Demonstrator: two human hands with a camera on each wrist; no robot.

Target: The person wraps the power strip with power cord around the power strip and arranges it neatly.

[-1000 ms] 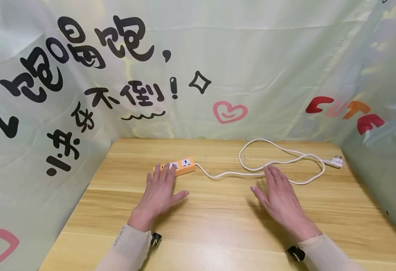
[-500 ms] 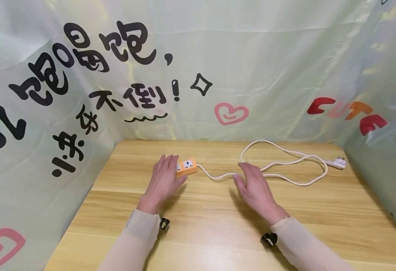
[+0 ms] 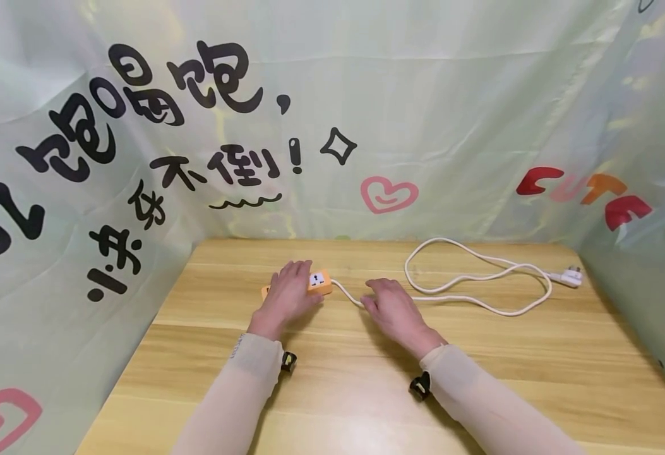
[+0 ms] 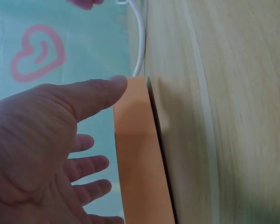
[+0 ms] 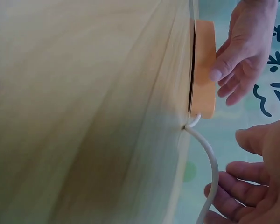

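An orange power strip [image 3: 322,283] with white socket faces lies on the wooden table, partly hidden in the head view by my left hand [image 3: 288,296]. That hand hovers over it with fingers loosely extended. In the left wrist view its thumb is at the upper edge of the strip [image 4: 141,149]; whether it touches cannot be told. My right hand [image 3: 396,309] is over the white cord [image 3: 468,299], just right of the strip. The right wrist view shows its fingers [image 5: 245,189] loosely bent and spread beside the cord [image 5: 214,165], not closed round it.
The cord runs right in a large loop to a white plug [image 3: 571,276] near the table's [image 3: 332,392] back right corner. A pale printed curtain [image 3: 451,126] surrounds the back and sides of the table.
My right hand has moved left along the cord, towards the power strip. My left hand has shifted slightly right over the strip, covering more of its middle. The strip and cord look unmoved.
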